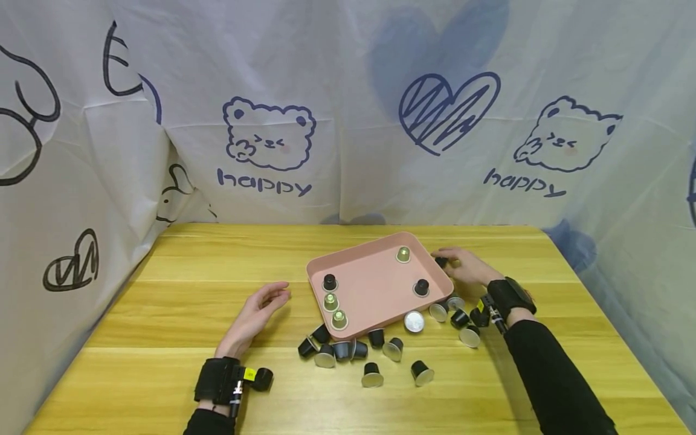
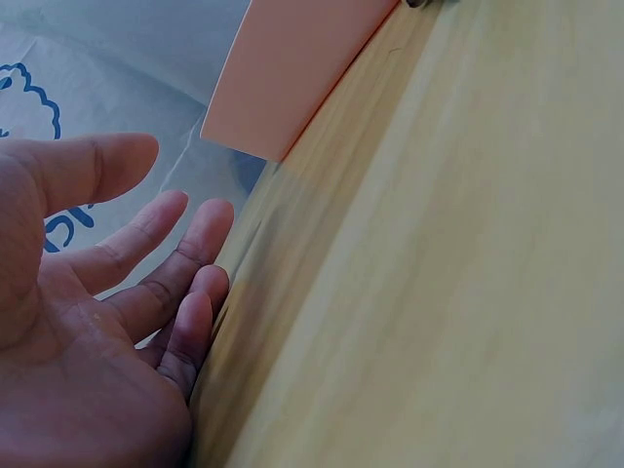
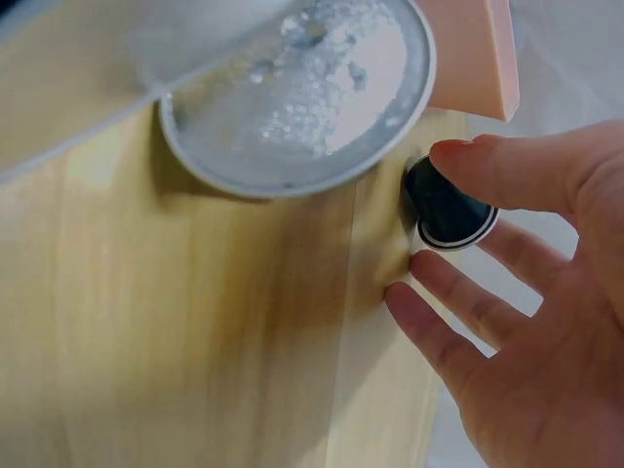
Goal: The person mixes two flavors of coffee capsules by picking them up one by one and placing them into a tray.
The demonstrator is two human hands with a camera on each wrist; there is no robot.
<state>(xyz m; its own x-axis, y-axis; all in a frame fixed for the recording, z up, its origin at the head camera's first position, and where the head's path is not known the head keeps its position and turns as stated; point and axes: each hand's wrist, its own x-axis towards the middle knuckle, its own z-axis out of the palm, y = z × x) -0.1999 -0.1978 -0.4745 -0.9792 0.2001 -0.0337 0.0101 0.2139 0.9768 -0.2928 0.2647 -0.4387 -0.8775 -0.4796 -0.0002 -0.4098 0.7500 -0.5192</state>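
Observation:
Beyond the right end of a pink tray (image 1: 375, 284), my right hand (image 1: 464, 266) pinches a dark coffee capsule (image 3: 448, 205). Its thumb (image 3: 517, 171) lies over the capsule's side, while the lower fingers (image 3: 448, 331) spread apart near the wood. My left hand (image 1: 260, 311) is held left of the tray with nothing in it, fingers loosely bent and thumb apart. Inside the tray stand a black capsule (image 1: 329, 282) and two green capsules (image 1: 330, 301) along the left side, a green one (image 1: 403, 254) at the back right and a black one (image 1: 421, 287) at the right.
Several dark capsules (image 1: 341, 350) crowd the tray's front left edge. More lie in front, including a tipped one (image 1: 422, 373). Near the right wrist is another cluster, with a capsule (image 1: 470, 336) showing its foil lid. White cloth (image 1: 348, 121) hangs behind the wooden table (image 1: 163, 374).

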